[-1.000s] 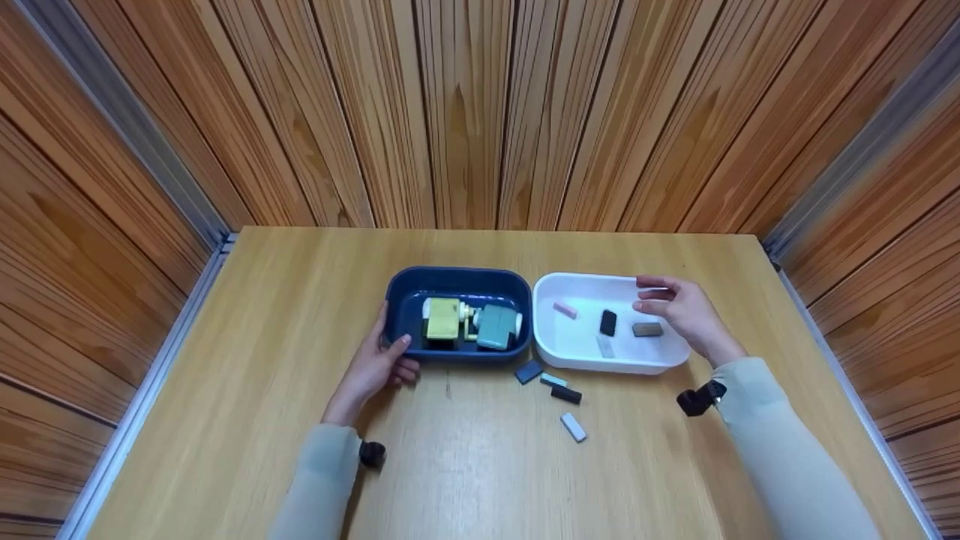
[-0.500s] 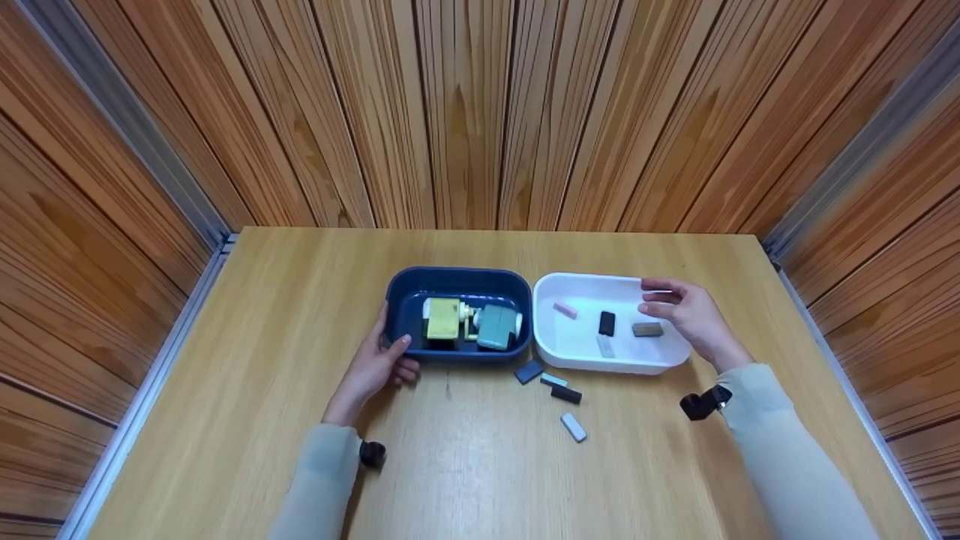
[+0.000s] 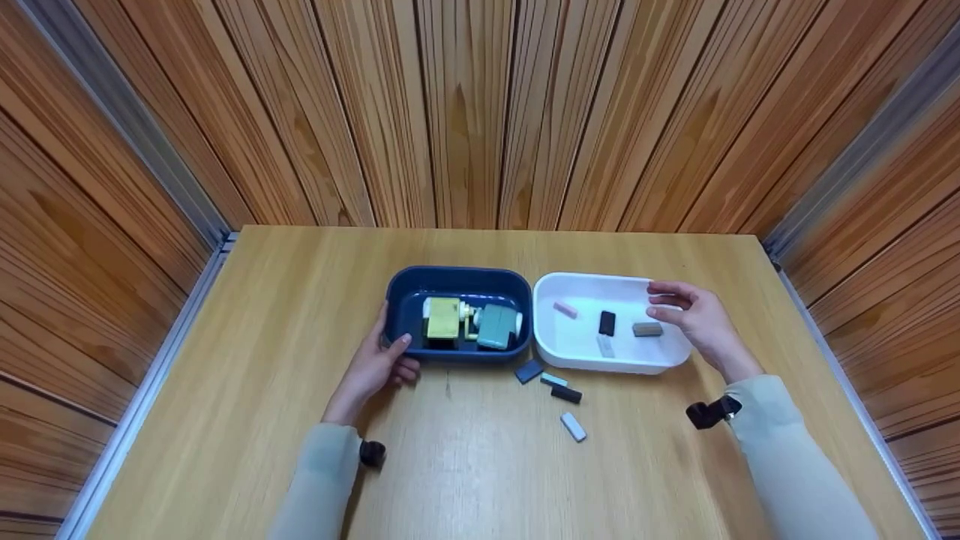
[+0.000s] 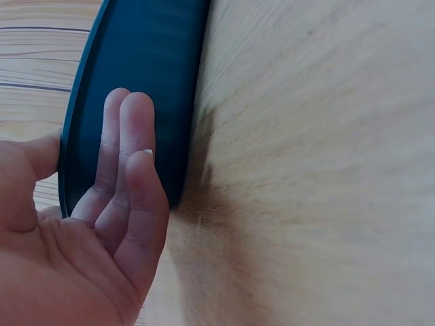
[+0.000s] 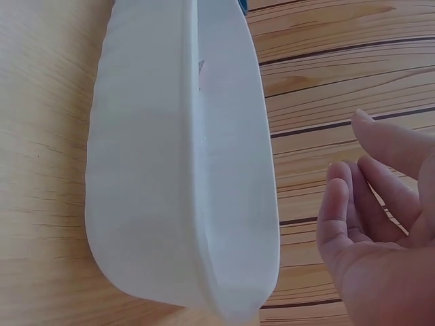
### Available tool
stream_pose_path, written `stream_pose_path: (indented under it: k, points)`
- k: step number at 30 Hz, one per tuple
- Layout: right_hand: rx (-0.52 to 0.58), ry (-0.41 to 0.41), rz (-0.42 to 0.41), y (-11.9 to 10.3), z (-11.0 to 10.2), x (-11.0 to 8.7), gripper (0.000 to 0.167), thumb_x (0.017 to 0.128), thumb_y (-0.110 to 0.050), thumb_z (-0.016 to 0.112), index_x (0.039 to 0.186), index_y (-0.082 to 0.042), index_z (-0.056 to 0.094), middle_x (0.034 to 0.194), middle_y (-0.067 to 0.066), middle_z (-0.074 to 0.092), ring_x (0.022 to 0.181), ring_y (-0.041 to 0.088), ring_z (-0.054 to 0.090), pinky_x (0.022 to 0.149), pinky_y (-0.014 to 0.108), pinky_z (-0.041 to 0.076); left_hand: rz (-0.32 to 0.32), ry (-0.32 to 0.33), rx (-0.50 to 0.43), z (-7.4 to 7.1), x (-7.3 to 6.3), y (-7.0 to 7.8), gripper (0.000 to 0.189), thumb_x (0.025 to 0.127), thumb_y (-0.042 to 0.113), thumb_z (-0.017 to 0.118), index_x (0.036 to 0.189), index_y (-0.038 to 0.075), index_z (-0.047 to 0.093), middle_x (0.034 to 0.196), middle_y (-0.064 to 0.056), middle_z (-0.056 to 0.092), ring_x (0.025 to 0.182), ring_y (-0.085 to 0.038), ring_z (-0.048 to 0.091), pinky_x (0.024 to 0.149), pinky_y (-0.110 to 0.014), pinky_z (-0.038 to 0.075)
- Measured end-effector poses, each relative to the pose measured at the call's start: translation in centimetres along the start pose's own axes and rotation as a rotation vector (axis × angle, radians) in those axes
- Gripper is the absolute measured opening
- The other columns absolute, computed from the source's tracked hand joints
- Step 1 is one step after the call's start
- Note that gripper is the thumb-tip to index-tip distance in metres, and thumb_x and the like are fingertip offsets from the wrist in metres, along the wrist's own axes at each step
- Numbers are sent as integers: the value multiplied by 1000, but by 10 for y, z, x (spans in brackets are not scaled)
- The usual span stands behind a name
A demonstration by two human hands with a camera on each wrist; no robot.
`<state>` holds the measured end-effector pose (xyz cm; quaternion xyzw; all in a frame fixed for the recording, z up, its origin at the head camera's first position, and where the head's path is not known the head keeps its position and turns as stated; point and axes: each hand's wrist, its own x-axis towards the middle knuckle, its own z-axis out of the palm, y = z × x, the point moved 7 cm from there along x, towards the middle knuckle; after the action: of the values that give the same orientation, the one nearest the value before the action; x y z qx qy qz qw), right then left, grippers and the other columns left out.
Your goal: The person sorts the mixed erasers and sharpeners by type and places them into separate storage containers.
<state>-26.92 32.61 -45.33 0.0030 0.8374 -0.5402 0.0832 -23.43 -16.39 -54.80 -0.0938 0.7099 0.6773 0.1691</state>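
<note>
Tray work: looks like a sort of small loose pieces, right hand (image 3: 699, 321) between picks, left hand (image 3: 367, 369) steadying. Judgement only.
Left hand: grips the near-left corner of the navy tray (image 3: 459, 279), thumb over the rim, fingers outside.
Right hand: holds nothing, fingers loosely bent, thumb apart; raised at the right end of the white tray (image 3: 589, 291), not touching it in the right wrist view.
Navy tray: on the table (image 3: 465, 484), yellow brick body (image 3: 443, 319) and teal brick body (image 3: 495, 327) inside, lying end to end.
White tray: just right of it; pink piece (image 3: 565, 310), black piece (image 3: 607, 323), pale piece (image 3: 605, 346), grey-brown piece (image 3: 647, 329) inside.
Loose on table, in front: navy piece (image 3: 529, 372), light-blue piece (image 3: 553, 380), dark bar (image 3: 566, 394), whitish bar (image 3: 574, 427).
Right hand, next: probably calls for choosing one piece, coming down over it, pinching its narrow sides. Grey-brown piece is nearest.
Bricks: can't tell if yellow and teal are one assembly.
Pale piece: faint against white, edges unclear.
Wrist views: left shows no tray contents; right has most of them hidden behind the white wall.
Sleeves: cut off at bottom edge.
</note>
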Motion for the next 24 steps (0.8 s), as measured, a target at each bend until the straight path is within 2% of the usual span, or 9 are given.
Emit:
stream_pose_path:
  k: [9, 18, 24]
  points:
    - [0, 3, -43, -9, 2, -13, 67, 91, -31, 74, 145, -3, 48, 140, 17, 52, 120, 21, 54, 97, 18, 43, -17, -18, -4, -1, 1, 0, 74, 105, 32, 51, 155, 52, 1, 94, -23, 71, 86, -40, 70, 76, -43, 55]
    - [2, -24, -75, -14, 11, -23, 58, 93, -20, 73, 143, -2, 50, 137, 19, 53, 118, 19, 54, 92, 15, 45, 1, -11, 24, 0, 0, 2, 71, 106, 31, 50, 155, 53, 4, 95, -21, 71, 85, -37, 70, 74, -40, 54]
    - [31, -34, -112, -16, 18, -31, 54, 92, -12, 73, 140, 1, 52, 132, 17, 56, 114, 18, 58, 90, 19, 49, 7, 4, 25, 0, -2, 2, 72, 105, 30, 51, 156, 51, 4, 92, -20, 71, 81, -34, 71, 70, -38, 54]
